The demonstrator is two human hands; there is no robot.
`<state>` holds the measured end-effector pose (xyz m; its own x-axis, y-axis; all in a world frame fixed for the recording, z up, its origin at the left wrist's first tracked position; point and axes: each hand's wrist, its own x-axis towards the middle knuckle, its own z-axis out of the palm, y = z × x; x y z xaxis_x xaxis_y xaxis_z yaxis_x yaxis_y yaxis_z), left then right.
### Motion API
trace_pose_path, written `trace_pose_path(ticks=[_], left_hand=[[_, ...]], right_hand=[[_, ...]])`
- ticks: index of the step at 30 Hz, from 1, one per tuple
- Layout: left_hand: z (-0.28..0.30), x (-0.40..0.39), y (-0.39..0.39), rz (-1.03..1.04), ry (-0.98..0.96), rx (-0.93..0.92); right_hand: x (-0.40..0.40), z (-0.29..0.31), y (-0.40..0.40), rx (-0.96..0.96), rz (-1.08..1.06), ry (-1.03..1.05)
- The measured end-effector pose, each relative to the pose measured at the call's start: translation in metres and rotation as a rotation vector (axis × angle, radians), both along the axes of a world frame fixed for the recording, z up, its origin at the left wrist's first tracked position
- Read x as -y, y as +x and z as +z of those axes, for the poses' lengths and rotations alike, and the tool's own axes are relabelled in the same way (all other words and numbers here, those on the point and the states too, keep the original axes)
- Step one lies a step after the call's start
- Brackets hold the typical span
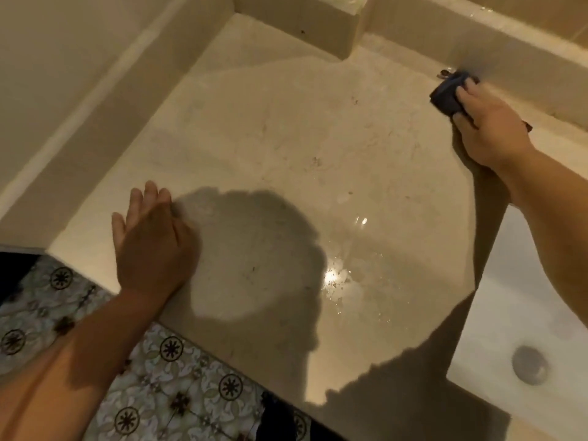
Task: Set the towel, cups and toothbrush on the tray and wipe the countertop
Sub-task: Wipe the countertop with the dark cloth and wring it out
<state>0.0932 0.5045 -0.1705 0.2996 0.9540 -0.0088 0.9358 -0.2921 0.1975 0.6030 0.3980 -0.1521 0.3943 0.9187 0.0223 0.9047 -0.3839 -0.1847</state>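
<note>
The beige marble countertop (286, 128) fills most of the view, with wet patches and small dark specks near its front right. My right hand (490, 125) presses a dark folded cloth (447, 92) flat on the counter at the far right, close to the back ledge. My left hand (152, 243) lies flat, palm down and fingers together, on the counter near its front left edge, holding nothing. No tray, towel, cups or toothbrush are in view.
A white sink (525, 319) with a metal drain (529, 364) sits at the right. A raised stone ledge (496, 49) runs along the back and the left side. Patterned floor tiles (171, 377) show below the counter's front edge.
</note>
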Motion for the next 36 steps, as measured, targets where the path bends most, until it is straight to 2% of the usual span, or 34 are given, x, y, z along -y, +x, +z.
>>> trace_pose_path(ticks=[3,6,12,16,18,20,22,23,25,26,27,28,29,31,33,36], left_hand=[[0.002,0.000,0.000,-0.006,-0.001,-0.011],[0.006,0.003,-0.001,-0.024,0.000,-0.040],[0.008,0.007,-0.006,-0.061,-0.003,-0.034],[0.003,0.002,-0.009,-0.075,-0.023,-0.080],[0.001,0.002,-0.010,-0.079,-0.035,-0.068],[0.001,0.002,-0.010,-0.073,-0.044,-0.069],[0.002,0.002,-0.009,-0.075,-0.044,-0.080],[0.002,0.002,-0.008,-0.075,-0.045,-0.083],[0.003,0.001,-0.006,-0.069,-0.053,-0.085],[0.004,0.001,-0.006,-0.066,-0.058,-0.084],[0.004,0.001,-0.006,-0.064,-0.059,-0.082],[0.005,0.001,-0.006,-0.063,-0.059,-0.080],[0.005,0.001,-0.005,-0.064,-0.060,-0.079],[0.006,0.000,-0.003,-0.069,-0.063,-0.078],[0.004,0.000,-0.003,-0.077,-0.060,-0.073],[0.003,-0.001,-0.005,-0.081,-0.030,-0.057]], right_hand=[[0.020,0.008,-0.042,-0.037,0.064,0.021],[0.056,0.018,-0.131,-0.103,0.238,0.079],[0.146,0.028,-0.312,-0.234,0.398,-0.053],[0.180,0.031,-0.386,-0.233,0.465,-0.164],[0.191,0.034,-0.408,-0.282,0.475,-0.133],[0.200,0.037,-0.419,-0.557,0.357,-0.071],[0.205,0.046,-0.421,-0.905,0.084,-0.067],[0.206,0.051,-0.420,-1.156,-0.099,-0.078],[0.203,0.062,-0.413,-1.922,-0.375,-0.041],[0.203,0.064,-0.407,-2.232,-0.487,0.019],[0.204,0.066,-0.399,-2.392,-0.599,0.075],[0.204,0.067,-0.390,-2.445,-0.693,0.106],[0.202,0.069,-0.380,-2.453,-0.739,0.126],[0.196,0.074,-0.350,-2.347,-0.789,0.239],[0.184,0.083,-0.304,-2.164,-0.808,0.379],[0.157,0.098,-0.216,-1.814,-0.686,0.603]])
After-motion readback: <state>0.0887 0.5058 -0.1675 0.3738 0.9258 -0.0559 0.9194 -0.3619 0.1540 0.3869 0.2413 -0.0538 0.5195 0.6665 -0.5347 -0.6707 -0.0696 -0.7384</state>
